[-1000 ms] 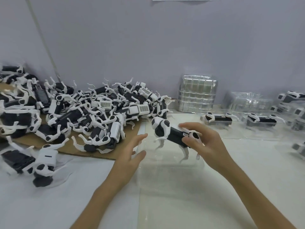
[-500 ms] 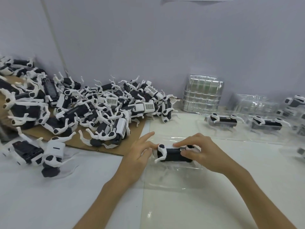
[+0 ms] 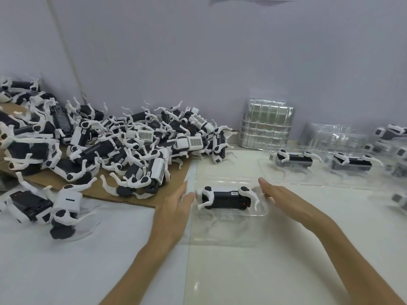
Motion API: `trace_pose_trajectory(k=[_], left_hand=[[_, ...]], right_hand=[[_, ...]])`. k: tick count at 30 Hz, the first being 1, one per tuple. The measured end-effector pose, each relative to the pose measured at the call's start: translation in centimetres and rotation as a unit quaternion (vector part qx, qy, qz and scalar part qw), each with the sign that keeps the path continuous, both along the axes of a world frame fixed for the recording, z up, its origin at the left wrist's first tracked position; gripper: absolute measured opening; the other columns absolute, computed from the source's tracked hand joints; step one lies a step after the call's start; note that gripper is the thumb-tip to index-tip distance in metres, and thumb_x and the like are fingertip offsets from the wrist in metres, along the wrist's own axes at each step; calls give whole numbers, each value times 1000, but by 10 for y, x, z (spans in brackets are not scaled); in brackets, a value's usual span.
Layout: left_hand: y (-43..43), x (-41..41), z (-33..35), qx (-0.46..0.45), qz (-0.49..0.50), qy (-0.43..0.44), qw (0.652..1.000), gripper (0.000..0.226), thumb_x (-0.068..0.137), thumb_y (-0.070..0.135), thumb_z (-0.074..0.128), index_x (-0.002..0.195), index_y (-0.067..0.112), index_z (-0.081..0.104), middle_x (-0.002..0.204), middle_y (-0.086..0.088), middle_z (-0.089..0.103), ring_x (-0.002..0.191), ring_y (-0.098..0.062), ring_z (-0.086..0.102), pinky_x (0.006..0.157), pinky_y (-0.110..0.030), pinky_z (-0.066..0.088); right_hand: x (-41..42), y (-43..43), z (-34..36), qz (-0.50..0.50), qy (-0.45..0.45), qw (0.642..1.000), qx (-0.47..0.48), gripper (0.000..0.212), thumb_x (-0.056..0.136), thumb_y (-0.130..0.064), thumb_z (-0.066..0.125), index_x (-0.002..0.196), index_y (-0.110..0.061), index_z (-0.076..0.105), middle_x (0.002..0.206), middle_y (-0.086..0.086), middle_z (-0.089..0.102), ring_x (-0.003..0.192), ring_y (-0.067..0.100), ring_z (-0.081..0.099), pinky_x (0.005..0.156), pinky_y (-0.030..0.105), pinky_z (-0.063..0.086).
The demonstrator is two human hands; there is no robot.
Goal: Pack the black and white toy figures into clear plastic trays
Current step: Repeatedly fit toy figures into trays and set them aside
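The toy figure (image 3: pixel 224 198) has been released since half a second ago. Both hands have been drawn back from it, and it is now left lying on its side in the clear tray (image 3: pixel 229 230) at the middle of the counter (image 3: pixel 297 271). The left hand (image 3: pixel 176 208) is held open with straight fingers just beside the tray's left edge; whether the edge is touched cannot be told. The right hand (image 3: pixel 284 200) is held open too, fingers straight, close to the tray's right end, and nothing is gripped. The figure's black body is laid lengthwise, with white legs at each end. To the left, a big heap of loose figures (image 3: pixel 132 146) is piled on a sheet of cardboard (image 3: pixel 174 179). At the back, a stack of trays (image 3: pixel 266 124) is stood against the wall (image 3: pixel 220 62). To the right, a nearer packed tray (image 3: pixel 286 176) and a farther packed tray (image 3: pixel 361 183) are lined up side by side, a figure laid in each.
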State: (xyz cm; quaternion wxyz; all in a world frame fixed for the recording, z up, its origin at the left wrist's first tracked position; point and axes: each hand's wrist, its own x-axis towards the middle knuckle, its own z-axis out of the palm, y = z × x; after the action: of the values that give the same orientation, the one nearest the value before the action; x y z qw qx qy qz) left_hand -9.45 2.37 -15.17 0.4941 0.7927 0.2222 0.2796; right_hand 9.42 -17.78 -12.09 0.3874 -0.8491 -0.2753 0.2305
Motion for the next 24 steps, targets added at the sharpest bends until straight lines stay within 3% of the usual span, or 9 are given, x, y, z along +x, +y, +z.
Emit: trace_pose_trajectory(k=[3, 7, 9, 12, 14, 15, 17, 21, 24], left_hand=[[7, 1, 1, -29, -14, -48, 998, 46, 102, 44, 41, 148, 42, 39, 148, 28, 42, 137, 5, 37, 118, -31, 28], [7, -1, 10, -85, -79, -96, 989, 69, 90, 57, 55, 151, 52, 22, 154, 34, 26, 144, 6, 24, 121, -40, 25], [4, -1, 11, -89, -102, -110, 985, 77, 82, 51, 67, 144, 62, 23, 151, 39, 26, 142, 10, 25, 119, -36, 29], [5, 1, 6, -101, -97, -119, 983, 89, 77, 44, 79, 145, 58, 23, 152, 34, 31, 140, 6, 34, 113, -35, 40], [5, 2, 4, -85, -73, -103, 988, 94, 74, 45, 83, 148, 52, 25, 152, 26, 36, 130, -6, 49, 97, -19, 49], [6, 2, 3, -78, -57, -88, 991, 96, 71, 48, 83, 149, 49, 26, 151, 21, 39, 120, -9, 56, 87, -16, 50], [6, 2, 2, -80, -30, -70, 994, 100, 66, 53, 82, 150, 42, 28, 147, 14, 44, 108, -11, 60, 81, -17, 48], [8, 2, 1, -100, 0, -69, 993, 89, 57, 54, 78, 136, 39, 40, 127, 7, 56, 91, -10, 56, 68, -5, 45], [11, 1, 1, -143, -22, -68, 987, 99, 56, 53, 84, 143, 32, 41, 118, 5, 60, 88, -9, 55, 68, -14, 46]], right_hand=[[-9, 5, 3, 60, 46, 994, 83, 72, 74, -92, 39, 137, -58, 46, 142, -27, 51, 132, 7, 50, 111, 32, 38], [-17, 10, 8, 104, 47, 979, 170, 54, 77, -76, 59, 125, -79, 34, 127, -26, 62, 108, 6, 67, 86, 23, 55], [-17, 11, 8, 105, 42, 973, 201, 65, 73, -69, 66, 128, -77, 33, 130, -20, 59, 110, 6, 65, 84, 26, 56], [-17, 11, 6, 96, 35, 968, 228, 84, 71, -63, 74, 143, -60, 31, 133, -11, 57, 104, 9, 68, 79, 30, 57], [-17, 12, 5, 82, 9, 969, 232, 91, 68, -63, 76, 147, -52, 32, 131, -9, 57, 92, 9, 68, 76, 29, 55], [-18, 13, 4, 73, -7, 968, 238, 89, 69, -61, 76, 147, -51, 34, 129, -7, 57, 86, 8, 67, 74, 29, 54], [-20, 16, 2, 62, -37, 965, 252, 81, 70, -56, 72, 144, -54, 37, 126, -6, 58, 82, 10, 63, 74, 28, 52], [-22, 18, -2, 53, -71, 960, 264, 71, 70, -56, 74, 132, -67, 40, 121, -10, 58, 90, 20, 63, 81, 31, 55], [-23, 21, -3, 46, -73, 960, 267, 68, 70, -56, 75, 127, -69, 43, 117, -11, 59, 87, 18, 64, 73, 27, 53]])
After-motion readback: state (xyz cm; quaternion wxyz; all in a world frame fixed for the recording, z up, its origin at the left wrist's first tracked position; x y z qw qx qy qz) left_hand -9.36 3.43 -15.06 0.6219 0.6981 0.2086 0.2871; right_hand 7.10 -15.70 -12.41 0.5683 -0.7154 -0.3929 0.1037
